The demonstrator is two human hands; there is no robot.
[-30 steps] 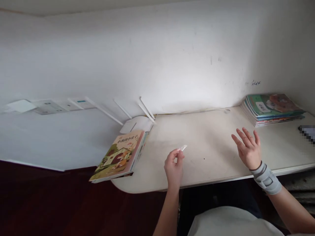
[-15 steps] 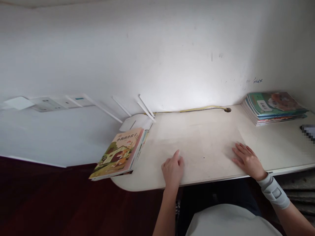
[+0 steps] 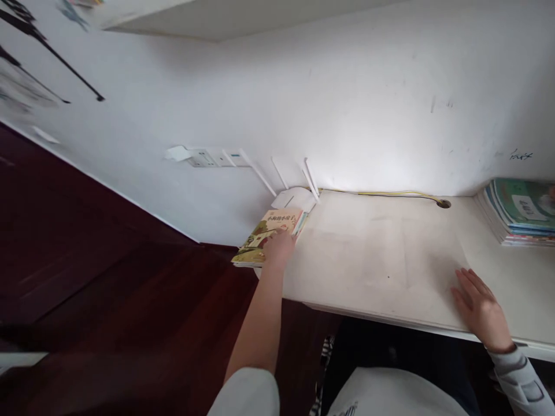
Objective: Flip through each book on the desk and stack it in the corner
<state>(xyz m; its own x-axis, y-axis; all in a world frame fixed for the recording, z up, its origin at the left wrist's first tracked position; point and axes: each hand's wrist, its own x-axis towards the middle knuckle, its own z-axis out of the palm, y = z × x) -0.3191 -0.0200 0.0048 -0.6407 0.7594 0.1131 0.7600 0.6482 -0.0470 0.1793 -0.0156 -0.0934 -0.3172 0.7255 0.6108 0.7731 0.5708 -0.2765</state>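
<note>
My left hand (image 3: 278,247) reaches over a small stack of picture books at the desk's left end. It is on or just above the cover of the top picture book (image 3: 255,241), fingers stretched over the picture and not wrapped round an edge. That book has a peach and green cover with Chinese characters and juts past the desk's rounded corner. Flat on the white desk (image 3: 347,260), near its front edge, lies my right hand (image 3: 481,309), fingers out and holding nothing. A grey wrist band (image 3: 520,378) is round my right wrist.
A white router (image 3: 295,198) with upright antennas stands behind the picture books. Yellow and black cables (image 3: 381,192) run along the wall to a round hole (image 3: 443,204). A thick book stack (image 3: 520,211) sits at the right. Wall sockets (image 3: 208,158) are at the left; a shelf (image 3: 243,20) hangs above.
My left hand has moved left from the bare desk onto the picture books. The view has swung left, bringing the shelf and more floor into sight. My right hand still rests on the desk.
</note>
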